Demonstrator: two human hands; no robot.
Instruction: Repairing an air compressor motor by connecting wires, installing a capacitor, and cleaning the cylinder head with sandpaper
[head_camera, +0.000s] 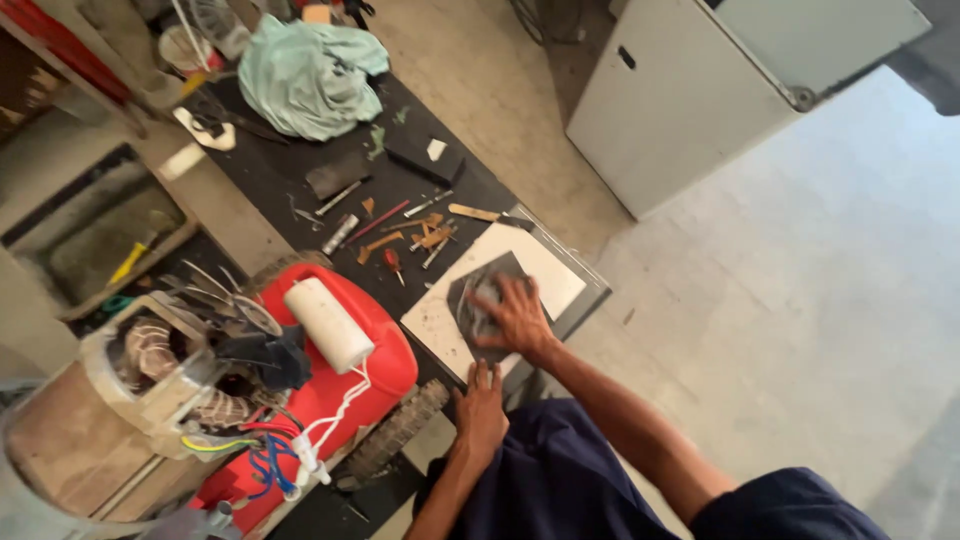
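Under the right hand (517, 318) lay a dark grey sheet (478, 295) on a white board (540, 265); left of the left hand (481, 407), a red canister (345, 385).

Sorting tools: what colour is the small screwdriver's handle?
Red, on the small screwdriver, seen in the head view.
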